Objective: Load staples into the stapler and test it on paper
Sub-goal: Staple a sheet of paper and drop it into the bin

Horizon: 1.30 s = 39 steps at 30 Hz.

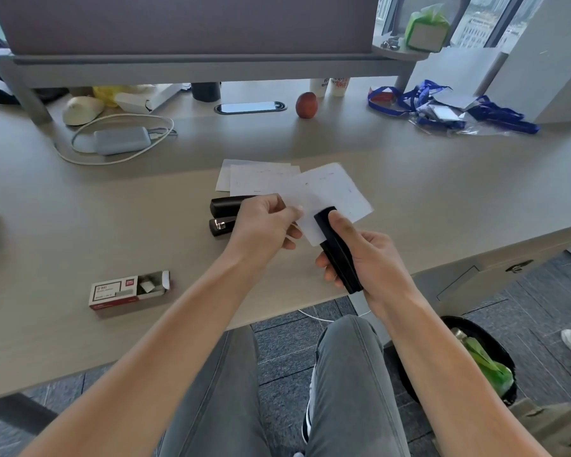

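Observation:
My right hand grips a black stapler above the desk's front edge, thumb pressing on its front end. My left hand pinches a white sheet of paper, whose near edge sits in the stapler's mouth. A second black stapler lies on the desk behind my left hand, partly hidden by it. More white sheets lie flat beyond it. An open red-and-white staple box rests on the desk to the left, with staples showing inside.
Further back on the desk are a grey power adapter with a white cable, an apple, blue lanyards and cups. A black waste bin stands on the floor at the right, beside my legs.

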{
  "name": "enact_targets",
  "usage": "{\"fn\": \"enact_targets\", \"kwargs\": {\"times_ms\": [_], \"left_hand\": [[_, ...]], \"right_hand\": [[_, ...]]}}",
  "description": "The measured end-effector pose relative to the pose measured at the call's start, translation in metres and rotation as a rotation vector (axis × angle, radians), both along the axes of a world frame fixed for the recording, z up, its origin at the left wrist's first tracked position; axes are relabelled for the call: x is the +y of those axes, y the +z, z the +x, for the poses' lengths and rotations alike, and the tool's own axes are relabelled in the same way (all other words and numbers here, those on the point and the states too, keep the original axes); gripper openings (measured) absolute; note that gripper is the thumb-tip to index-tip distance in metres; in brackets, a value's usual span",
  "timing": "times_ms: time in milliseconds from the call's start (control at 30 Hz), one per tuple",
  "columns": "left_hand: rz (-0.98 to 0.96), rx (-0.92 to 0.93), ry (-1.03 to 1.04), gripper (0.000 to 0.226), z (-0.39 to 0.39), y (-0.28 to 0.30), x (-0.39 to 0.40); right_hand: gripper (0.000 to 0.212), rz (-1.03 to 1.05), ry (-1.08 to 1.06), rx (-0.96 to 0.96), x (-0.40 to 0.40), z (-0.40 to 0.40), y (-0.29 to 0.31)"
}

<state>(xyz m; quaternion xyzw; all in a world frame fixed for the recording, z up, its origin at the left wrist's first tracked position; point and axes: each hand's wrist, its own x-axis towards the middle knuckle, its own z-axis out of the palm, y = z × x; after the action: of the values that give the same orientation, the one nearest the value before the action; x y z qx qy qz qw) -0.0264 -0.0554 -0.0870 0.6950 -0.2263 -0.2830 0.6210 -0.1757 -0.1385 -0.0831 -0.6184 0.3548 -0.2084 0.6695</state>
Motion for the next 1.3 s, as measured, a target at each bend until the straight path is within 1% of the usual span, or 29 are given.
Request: {"fn": "enact_targets", "kwargs": {"times_ms": [100, 167, 267, 367, 433, 500, 533, 633, 667, 733, 867, 967, 1067, 1133, 1167, 1200, 1233, 1267, 1300], "left_hand": [[0.030, -0.110, 0.037, 0.019, -0.001, -0.001, 0.003], [0.033, -0.139, 0.056, 0.019, -0.002, 0.000, 0.004], [0.025, -0.137, 0.068, 0.021, -0.001, 0.002, 0.005], [0.023, -0.112, 0.075, 0.020, 0.003, 0.002, 0.008], [0.005, -0.085, 0.102, 0.018, 0.008, 0.004, 0.012], [-0.037, -0.038, 0.138, 0.016, 0.015, 0.009, 0.016], [-0.055, -0.017, 0.157, 0.017, 0.018, 0.013, 0.019], [-0.101, -0.011, 0.180, 0.018, 0.026, 0.023, 0.029], [-0.123, -0.015, 0.181, 0.018, 0.027, 0.027, 0.032], [-0.169, -0.006, 0.180, 0.017, 0.029, 0.033, 0.037], [-0.228, 0.083, 0.141, 0.019, 0.033, 0.041, 0.046], [-0.254, 0.164, 0.135, 0.018, 0.035, 0.043, 0.050], [-0.251, 0.197, 0.153, 0.022, 0.035, 0.043, 0.050], [-0.256, 0.240, 0.160, 0.029, 0.034, 0.041, 0.049], [-0.262, 0.263, 0.157, 0.038, 0.033, 0.040, 0.049], [-0.269, 0.278, 0.147, 0.046, 0.032, 0.039, 0.048], [-0.272, 0.283, 0.128, 0.050, 0.031, 0.038, 0.047], [-0.279, 0.286, 0.101, 0.046, 0.029, 0.039, 0.045], [-0.284, 0.288, 0.071, 0.041, 0.026, 0.039, 0.044]], "right_hand": [[0.063, -0.009, -0.010, 0.014, 0.000, 0.001, -0.002], [0.063, -0.014, -0.010, 0.028, 0.000, 0.003, -0.002], [0.057, 0.008, 0.022, 0.049, 0.000, 0.005, 0.000], [0.065, 0.066, 0.107, 0.083, 0.000, 0.003, 0.004], [0.067, 0.036, 0.127, 0.126, 0.002, 0.004, 0.006], [0.067, -0.071, 0.097, 0.198, 0.002, 0.006, 0.005], [0.064, -0.161, 0.089, 0.242, 0.001, 0.008, 0.003], [0.055, -0.527, 0.079, 0.378, -0.006, 0.016, -0.003], [0.051, -0.613, 0.075, 0.410, -0.007, 0.019, -0.004], [0.044, -0.712, 0.127, 0.425, -0.011, 0.027, -0.005], [0.038, -0.769, 0.280, 0.367, -0.021, 0.046, -0.011], [0.034, -0.788, 0.300, 0.336, -0.029, 0.054, -0.017], [0.043, -0.773, 0.202, 0.256, -0.035, 0.055, -0.027], [0.038, -0.720, 0.077, 0.184, -0.036, 0.054, -0.033], [0.038, -0.691, -0.001, 0.127, -0.036, 0.053, -0.034], [0.045, -0.670, -0.065, 0.053, -0.035, 0.049, -0.033], [0.055, -0.655, -0.102, -0.028, -0.035, 0.044, -0.031], [0.062, -0.643, -0.109, -0.115, -0.035, 0.038, -0.027], [0.063, -0.640, -0.099, -0.189, -0.034, 0.031, -0.023]]}}
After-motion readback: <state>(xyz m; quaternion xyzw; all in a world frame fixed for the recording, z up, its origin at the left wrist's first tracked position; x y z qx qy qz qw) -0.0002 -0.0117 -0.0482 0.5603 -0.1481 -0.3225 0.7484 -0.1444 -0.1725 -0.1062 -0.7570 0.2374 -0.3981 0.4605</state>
